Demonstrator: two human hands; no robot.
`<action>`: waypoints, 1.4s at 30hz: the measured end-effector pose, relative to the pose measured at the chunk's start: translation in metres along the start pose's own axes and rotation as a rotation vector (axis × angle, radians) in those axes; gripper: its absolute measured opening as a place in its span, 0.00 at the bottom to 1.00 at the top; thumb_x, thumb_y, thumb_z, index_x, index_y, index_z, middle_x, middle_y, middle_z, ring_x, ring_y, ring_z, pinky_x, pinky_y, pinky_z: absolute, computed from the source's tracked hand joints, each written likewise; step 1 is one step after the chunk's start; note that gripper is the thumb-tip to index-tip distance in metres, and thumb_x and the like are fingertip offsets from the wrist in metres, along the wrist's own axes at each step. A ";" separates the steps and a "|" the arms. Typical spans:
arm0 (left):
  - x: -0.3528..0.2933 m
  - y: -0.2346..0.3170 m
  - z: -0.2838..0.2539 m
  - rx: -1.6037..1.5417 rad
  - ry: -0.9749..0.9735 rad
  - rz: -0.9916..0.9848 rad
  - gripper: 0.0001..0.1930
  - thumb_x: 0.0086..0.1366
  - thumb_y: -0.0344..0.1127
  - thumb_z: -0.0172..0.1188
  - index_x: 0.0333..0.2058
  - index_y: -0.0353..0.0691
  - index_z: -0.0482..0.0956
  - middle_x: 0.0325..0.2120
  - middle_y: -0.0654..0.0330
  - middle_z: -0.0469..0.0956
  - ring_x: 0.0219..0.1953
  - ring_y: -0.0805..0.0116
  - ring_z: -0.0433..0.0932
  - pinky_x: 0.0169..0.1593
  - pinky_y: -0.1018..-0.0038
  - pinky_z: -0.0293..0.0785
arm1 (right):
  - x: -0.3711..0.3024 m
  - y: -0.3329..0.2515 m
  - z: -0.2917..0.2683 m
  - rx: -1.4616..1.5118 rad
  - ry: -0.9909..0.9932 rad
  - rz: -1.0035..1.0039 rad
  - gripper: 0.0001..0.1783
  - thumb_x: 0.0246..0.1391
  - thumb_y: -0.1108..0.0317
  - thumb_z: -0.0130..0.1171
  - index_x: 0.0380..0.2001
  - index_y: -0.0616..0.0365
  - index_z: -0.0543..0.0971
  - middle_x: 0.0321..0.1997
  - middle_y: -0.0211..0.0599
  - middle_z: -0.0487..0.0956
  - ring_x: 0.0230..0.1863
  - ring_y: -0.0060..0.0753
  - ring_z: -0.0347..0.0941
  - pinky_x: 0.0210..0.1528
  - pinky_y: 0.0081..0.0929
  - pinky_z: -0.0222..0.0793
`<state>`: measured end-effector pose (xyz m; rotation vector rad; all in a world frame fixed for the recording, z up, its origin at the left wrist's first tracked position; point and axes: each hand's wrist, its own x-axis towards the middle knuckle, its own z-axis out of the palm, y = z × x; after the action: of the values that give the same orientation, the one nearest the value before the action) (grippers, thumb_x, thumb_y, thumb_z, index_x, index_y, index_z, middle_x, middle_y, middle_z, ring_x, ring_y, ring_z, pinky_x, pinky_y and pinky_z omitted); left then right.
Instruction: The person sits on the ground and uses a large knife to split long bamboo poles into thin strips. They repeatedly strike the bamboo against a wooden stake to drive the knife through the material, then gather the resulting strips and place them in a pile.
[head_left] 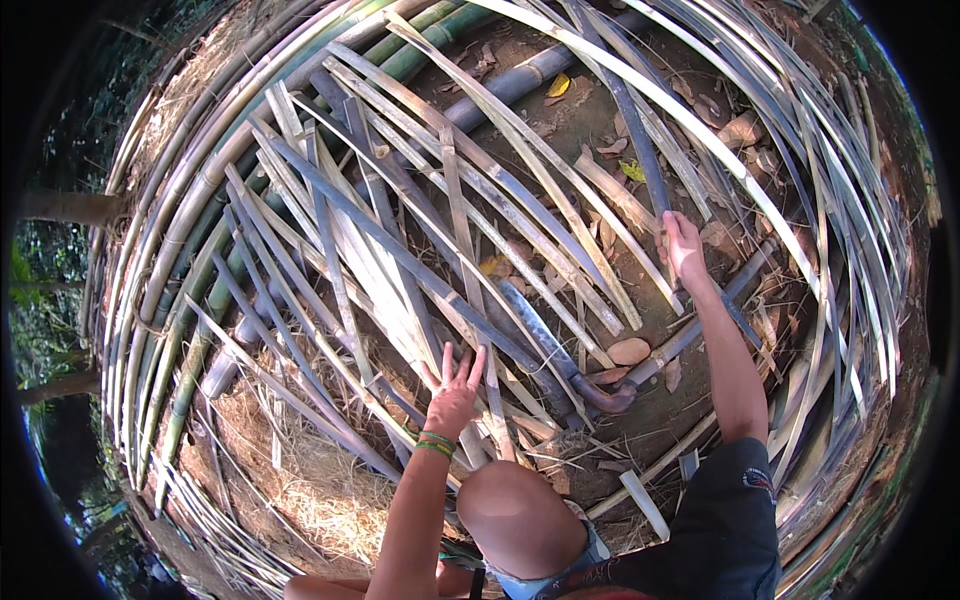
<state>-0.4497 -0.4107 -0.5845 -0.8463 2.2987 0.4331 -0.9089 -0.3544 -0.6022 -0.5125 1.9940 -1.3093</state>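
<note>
dark grey and slender, the long strip (628, 105) is in your right hand (684, 247), its fingers clamped around it near its lower end. from there it runs up over the bare soil toward the top of the view, with a short end showing below your grip. your left hand (455, 398) is to the left and lower, fingers spread apart, at the lower part of a loose heap of split bamboo (385, 275); you cannot tell from here how firmly it presses. green and yellow bands (436, 443) circle your left wrist, and your bare knee (520, 510) is just beside it. between your two hands a knife (541, 327) lies among the pieces, its dark curved handle pointing to the lower right, near a brown oval thing (628, 351). green poles (182, 390) lie along the left, straw (330, 500) covers the ground at lower left, and a yellow leaf (558, 86) is beside a thick pole (515, 82) above.
</note>
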 end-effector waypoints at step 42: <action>-0.043 0.008 0.006 0.082 0.345 -0.049 0.72 0.37 0.53 0.80 0.72 0.56 0.33 0.74 0.61 0.39 0.75 0.55 0.35 0.72 0.38 0.34 | -0.457 0.071 -0.058 -0.013 -0.155 0.066 0.14 0.67 0.64 0.50 0.29 0.60 0.73 0.16 0.25 0.70 0.17 0.14 0.64 0.19 0.20 0.58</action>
<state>-0.4276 -0.3820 -0.5594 -0.9976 2.5812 0.1785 -0.6340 0.0088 -0.5017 -0.5332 1.8771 -1.1816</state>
